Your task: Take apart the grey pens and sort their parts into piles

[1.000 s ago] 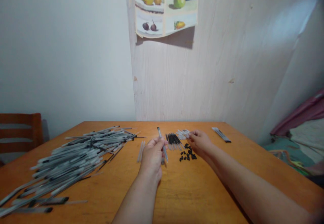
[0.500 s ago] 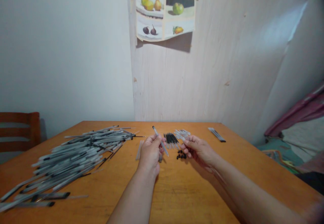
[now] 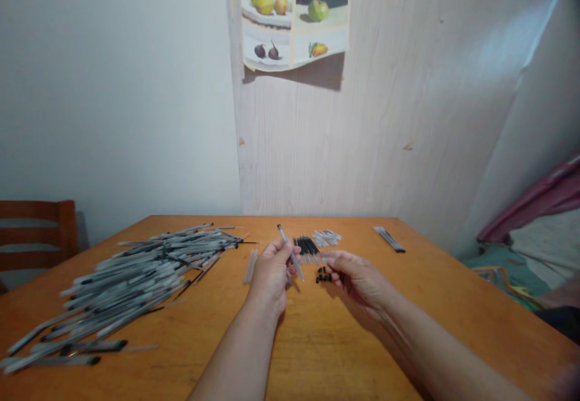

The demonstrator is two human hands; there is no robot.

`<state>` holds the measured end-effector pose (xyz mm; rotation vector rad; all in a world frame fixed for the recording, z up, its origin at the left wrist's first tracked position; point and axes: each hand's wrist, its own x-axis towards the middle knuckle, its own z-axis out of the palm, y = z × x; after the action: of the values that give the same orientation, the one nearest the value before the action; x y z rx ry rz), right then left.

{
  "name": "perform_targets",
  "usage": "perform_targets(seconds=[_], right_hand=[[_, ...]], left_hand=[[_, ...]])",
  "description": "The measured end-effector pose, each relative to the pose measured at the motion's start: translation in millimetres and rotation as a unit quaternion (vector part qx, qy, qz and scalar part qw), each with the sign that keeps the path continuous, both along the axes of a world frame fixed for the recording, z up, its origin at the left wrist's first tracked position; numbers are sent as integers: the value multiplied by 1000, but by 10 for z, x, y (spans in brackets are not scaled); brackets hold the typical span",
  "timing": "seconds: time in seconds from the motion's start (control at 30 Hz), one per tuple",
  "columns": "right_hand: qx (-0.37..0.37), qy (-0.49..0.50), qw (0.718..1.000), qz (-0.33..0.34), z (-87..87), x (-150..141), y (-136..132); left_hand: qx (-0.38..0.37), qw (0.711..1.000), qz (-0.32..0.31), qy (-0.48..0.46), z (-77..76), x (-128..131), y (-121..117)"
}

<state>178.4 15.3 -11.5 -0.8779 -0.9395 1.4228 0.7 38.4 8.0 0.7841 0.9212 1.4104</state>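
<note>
My left hand (image 3: 270,271) is closed around a slim translucent pen (image 3: 281,234). The pen leans with its black end up and away and its clear tip down toward the right. A short distance to the right, my right hand (image 3: 357,273) pinches a small clear pen cap (image 3: 325,256), mostly covered by the fingers. Below those fingers lie small black plugs (image 3: 323,278), partly hidden by the hand. Just beyond both hands is a row of black-and-clear refills (image 3: 307,246), with a pile of clear caps (image 3: 328,238) behind it. A few clear tubes (image 3: 250,267) lie left of my left hand.
A large heap of pens (image 3: 140,280) spreads over the left of the wooden table (image 3: 326,352). Several pens in a bundle (image 3: 389,240) lie at the far right. Behind the table stands a wall with a fruit picture (image 3: 294,23); a chair (image 3: 36,226) is at left.
My right hand has come back from the pile of clear caps toward my left hand, with a clear cap in its fingers. My left hand keeps the pen, its tilt slightly changed.
</note>
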Motion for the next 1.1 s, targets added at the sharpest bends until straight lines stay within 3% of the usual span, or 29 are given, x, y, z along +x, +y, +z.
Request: perform_targets(seconds=[0.2, 0.33, 0.67, 0.83, 1.1], right_hand=[[14, 2, 999, -30, 40, -28, -53], [-17, 11, 1000, -18, 37, -27, -81], [23, -108, 993, 53, -193, -167, -115], [51, -117, 988, 91, -339, -247, -123], [25, -140, 987, 77, -299, -235, -158]], left_hand=[[4, 1000, -8, -3, 15, 23, -34], [1, 1000, -10, -12, 31, 34, -58], [0, 1000, 4, -25, 6, 31, -37], [5, 999, 10, -33, 10, 36, -38], [6, 999, 20, -24, 26, 45, -47]])
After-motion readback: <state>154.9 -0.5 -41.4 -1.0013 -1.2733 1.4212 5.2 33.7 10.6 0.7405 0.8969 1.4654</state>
